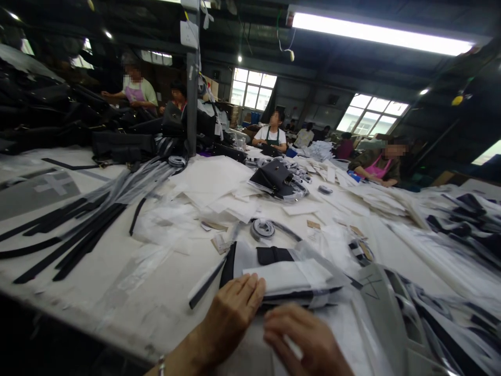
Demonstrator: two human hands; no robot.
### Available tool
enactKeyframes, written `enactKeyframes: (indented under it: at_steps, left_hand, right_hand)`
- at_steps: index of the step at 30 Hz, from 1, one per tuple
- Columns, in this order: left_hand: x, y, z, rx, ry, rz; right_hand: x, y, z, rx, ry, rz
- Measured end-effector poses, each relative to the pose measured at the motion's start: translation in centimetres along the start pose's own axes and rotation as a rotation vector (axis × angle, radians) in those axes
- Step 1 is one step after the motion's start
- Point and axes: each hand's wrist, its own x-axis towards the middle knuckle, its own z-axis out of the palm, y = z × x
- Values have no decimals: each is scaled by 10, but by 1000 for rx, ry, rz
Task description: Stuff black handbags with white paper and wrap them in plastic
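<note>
A black bag (274,255), partly wrapped in white paper (287,277) and clear plastic, lies flat on the table before me. My left hand (234,307) rests on the near left corner of that paper, fingers stretched out. Just below the near edge of the bag is my right hand (301,337), slightly blurred, its fingers loosely bent with a gap to the thumb and nothing visible between them. A coiled strap (262,228) in clear wrapping sits right behind the bag.
Black wrapped straps (90,230) fan out at left. Another black bag (273,177) and paper sheets (213,175) lie farther back. Grey templates (378,297) and strips crowd the right. A metal post (192,99) rises mid-table. Several people work around the far side.
</note>
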Motion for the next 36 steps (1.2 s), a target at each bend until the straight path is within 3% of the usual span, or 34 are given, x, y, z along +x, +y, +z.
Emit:
enactKeyframes:
  at_steps: [3, 6, 9, 13, 16, 20, 25, 32, 36]
  left_hand:
    - [9, 2, -2, 8, 16, 16]
    - [13, 9, 5, 25, 46, 34]
    - [6, 14, 16, 38, 144, 31]
    - [-4, 16, 21, 52, 79, 64]
    - [-5, 15, 21, 61, 111, 57]
    - [-2, 16, 22, 41, 131, 36]
    - [-1, 18, 20, -11, 118, 6]
    - [2, 17, 9, -78, 114, -80]
    - [0, 15, 9, -138, 80, -112]
  right_hand:
    - [60, 29, -52, -78, 68, 277]
    - [116, 69, -66, -177, -137, 576]
    - [147, 101, -43, -257, -318, 796]
    - [154, 127, -4, -210, -324, 900]
    - [153, 136, 5, -44, -308, 937]
    - [156, 126, -5, 234, -227, 951]
    - [151, 83, -13, 449, -206, 947]
    - [96, 44, -22, 633, -155, 1080]
    - [74, 28, -19, 755, -211, 1040]
